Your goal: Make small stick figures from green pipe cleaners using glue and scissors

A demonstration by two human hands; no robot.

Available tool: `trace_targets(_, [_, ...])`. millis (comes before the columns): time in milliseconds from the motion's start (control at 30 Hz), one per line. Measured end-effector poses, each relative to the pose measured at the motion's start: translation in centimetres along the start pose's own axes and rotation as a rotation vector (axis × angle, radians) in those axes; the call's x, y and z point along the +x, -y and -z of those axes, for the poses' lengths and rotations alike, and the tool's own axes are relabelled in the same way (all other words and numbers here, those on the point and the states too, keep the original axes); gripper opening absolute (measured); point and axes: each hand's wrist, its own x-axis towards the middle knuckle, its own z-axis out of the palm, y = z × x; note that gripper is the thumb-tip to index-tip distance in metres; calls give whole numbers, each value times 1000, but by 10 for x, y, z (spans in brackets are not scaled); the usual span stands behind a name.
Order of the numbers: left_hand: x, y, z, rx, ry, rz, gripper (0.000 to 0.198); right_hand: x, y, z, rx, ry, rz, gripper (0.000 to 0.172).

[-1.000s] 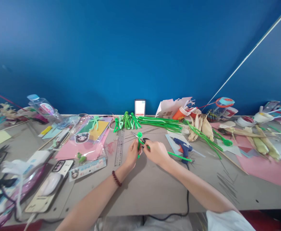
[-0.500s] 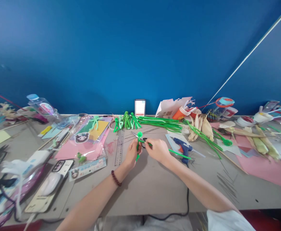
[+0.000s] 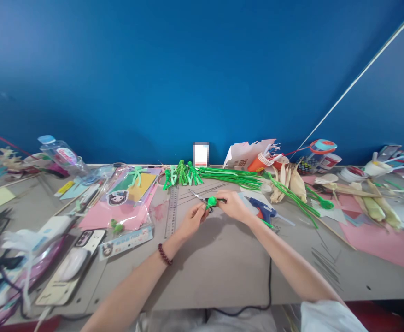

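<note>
My left hand (image 3: 195,216) is closed on a green pipe-cleaner piece (image 3: 212,201), which has a round coiled head. Close to its right, the fingers of my right hand (image 3: 233,205) are pinched on the same piece; their tips are partly hidden. From under my right forearm, a green pipe-cleaner end (image 3: 267,224) shows beside the glue gun. A pair of scissors (image 3: 198,195) lies just behind my hands, blades pointing left, handles partly covered. Several finished-looking green pipe-cleaner figures (image 3: 181,173) stand at the back, next to a bundle of green pipe cleaners (image 3: 234,176).
A blue glue gun (image 3: 264,210) lies right of my hands, its cable running to the front edge. Left are a clear ruler (image 3: 172,212), pink paper (image 3: 98,217) and a phone (image 3: 86,239) under a white mouse (image 3: 73,263). A small screen (image 3: 201,154) stands against the blue wall.
The green coiled head has moved right and slightly down, tilting toward my right hand. My left hand has shifted right, and my right hand has risen slightly.
</note>
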Motion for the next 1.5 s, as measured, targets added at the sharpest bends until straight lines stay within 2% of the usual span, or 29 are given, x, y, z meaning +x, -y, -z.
trace_targets(167, [-4, -10, 0, 248, 109, -83, 38, 1, -5, 11, 108, 73, 51, 18])
trace_targets(300, [-4, -7, 0, 369, 162, -130, 34, 0, -5, 19, 99, 119, 79, 17])
trace_targets(433, [-2, 1, 0, 472, 125, -160, 30, -2, 0, 22, 16, 102, 120, 14])
trace_targets(600, [-2, 6, 0, 638, 17, -147, 29, -8, 14, 12, -187, -26, 96, 10])
trace_targets(833, [1, 10, -1, 319, -173, -93, 39, -18, 33, -13, -383, -162, 93, 17])
trace_targets(1133, [3, 12, -2, -110, -294, 88, 43, -33, 32, -45, -650, -292, 259, 21])
trace_targets(1333, [5, 2, -1, -155, -257, 48, 38, -39, 34, -56, -756, -351, 318, 24])
trace_targets(1400, [5, -1, 2, -141, -260, 44, 35, -39, 33, -57, -718, -358, 276, 24])
trace_targets(1500, [5, -4, 5, -125, -247, 31, 33, -35, 30, -58, -602, -303, 141, 23])
